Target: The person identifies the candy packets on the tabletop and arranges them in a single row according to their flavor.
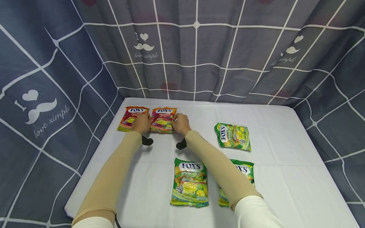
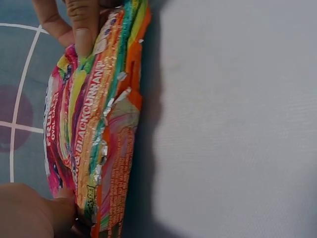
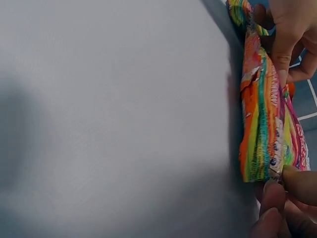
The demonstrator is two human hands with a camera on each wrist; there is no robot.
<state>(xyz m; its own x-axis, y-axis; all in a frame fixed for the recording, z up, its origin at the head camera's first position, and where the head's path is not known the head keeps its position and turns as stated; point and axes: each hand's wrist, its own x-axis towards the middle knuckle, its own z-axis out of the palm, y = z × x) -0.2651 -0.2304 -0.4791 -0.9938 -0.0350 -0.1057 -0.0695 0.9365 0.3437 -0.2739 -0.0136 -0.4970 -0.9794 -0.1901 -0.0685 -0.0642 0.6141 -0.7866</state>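
Observation:
Both hands hold a red-and-orange Fox's fruits candy bag [image 1: 163,118] at the back left of the white table. At its left edge is my left hand [image 1: 141,123], thumb on the front in the left wrist view. My right hand [image 1: 181,124] pinches the opposite edge; the right wrist view shows thumb and fingers [image 3: 272,198] at the lower corner. Its crimped bottom seam [image 2: 106,144] faces the left wrist camera. A second red fruits candy bag [image 1: 125,122] lies just left of it, partly covered by my left hand.
Green Fox's spring tea candy bags lie nearer and to the right: one bag [image 1: 189,183] front centre, another bag [image 1: 246,169] partly under my right forearm, and a sideways bag [image 1: 233,136] farther back. A grey-blue checked curtain [image 1: 176,44] surrounds the table [image 1: 285,142].

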